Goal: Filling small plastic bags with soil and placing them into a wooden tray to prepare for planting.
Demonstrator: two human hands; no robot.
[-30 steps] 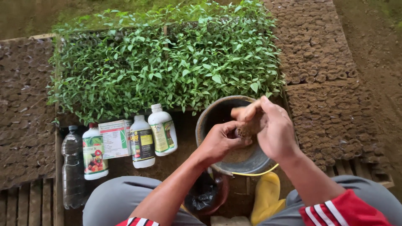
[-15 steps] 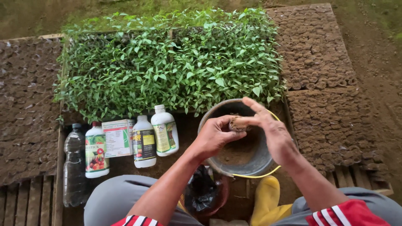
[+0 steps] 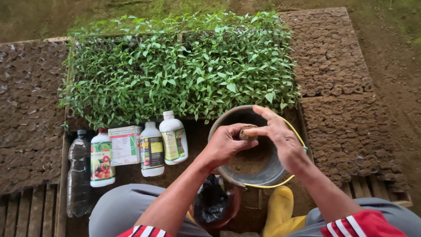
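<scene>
My left hand (image 3: 226,147) and right hand (image 3: 280,138) pinch small soil plug (image 3: 248,131) between fingertips, both clamped on it, above metal bucket (image 3: 228,123) of soil. Best technique, I judge: light even pressure, plug kept over bucket, seedlings (image 3: 184,70) undisturbed.

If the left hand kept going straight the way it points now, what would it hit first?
The left hand points right, toward the small brown lump it pinches; just past that are the right hand's fingers, above the bucket. Depth looks shared.
</scene>
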